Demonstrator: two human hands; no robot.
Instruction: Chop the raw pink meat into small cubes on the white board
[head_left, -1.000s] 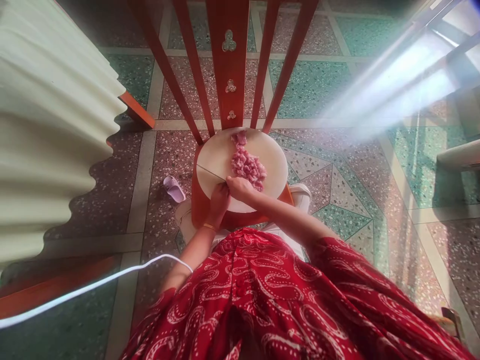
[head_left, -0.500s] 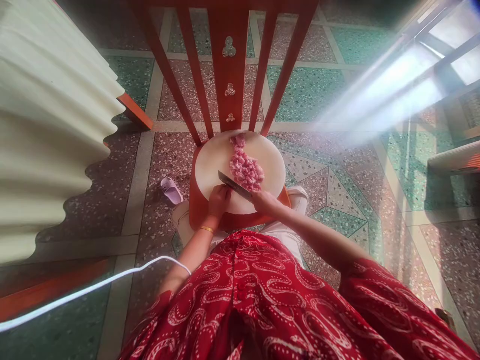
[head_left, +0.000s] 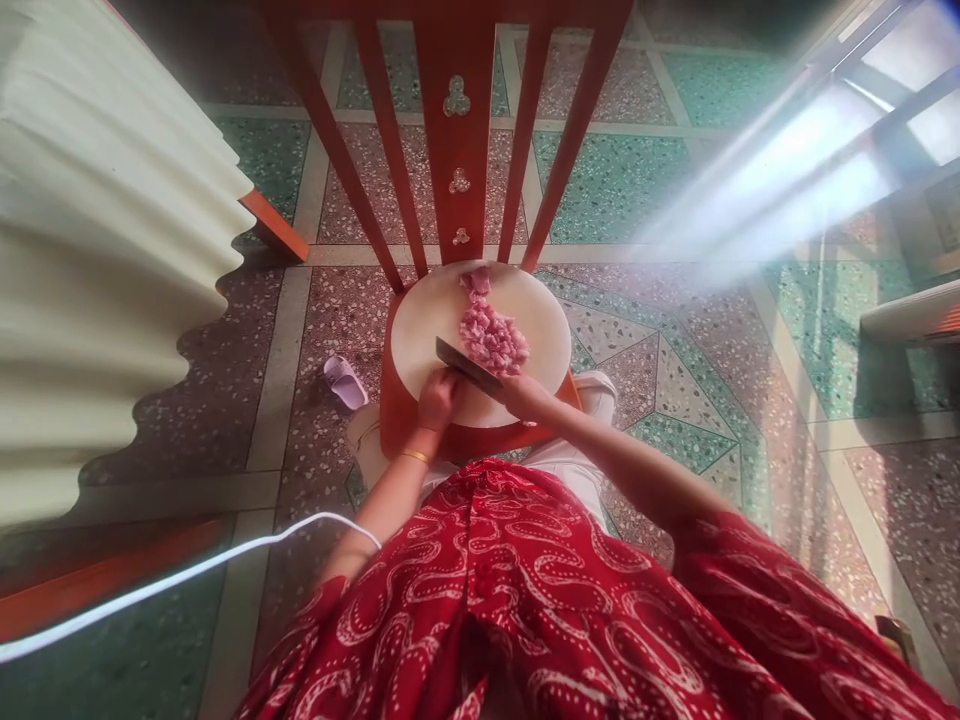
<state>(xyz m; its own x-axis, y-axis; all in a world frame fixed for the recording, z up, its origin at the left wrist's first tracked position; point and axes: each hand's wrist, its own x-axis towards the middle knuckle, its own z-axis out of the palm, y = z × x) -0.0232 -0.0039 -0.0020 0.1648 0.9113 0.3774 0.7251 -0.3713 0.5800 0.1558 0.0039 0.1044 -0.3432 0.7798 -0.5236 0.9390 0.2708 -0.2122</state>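
Note:
My right hand (head_left: 527, 398) is wrapped round the handle end of a cleaver (head_left: 469, 367), whose dark blade points up and left over the cutting board. Close against the blade's near side is my left hand (head_left: 439, 398), fingers curled in; whether they pinch anything is hidden. Just beyond the blade lies a heap of chopped raw meat (head_left: 495, 338), pink and in small pieces. A larger chunk of meat (head_left: 477, 281) sits at the far end of the heap. All of it rests on a round pale cutting board (head_left: 416, 325).
The board stands on the seat of a reddish wooden chair (head_left: 459, 130), its slatted back on the far side. A lilac slipper (head_left: 345, 382) lies on the floor to the left. Cream cloth (head_left: 97, 280) hangs at left, and a white cable (head_left: 225, 560) crosses beside my left forearm.
The cleaver and my right hand have shifted up very slightly, and the blade's tilt has changed a little. My left hand stays beside the blade, and the meat looks the same.

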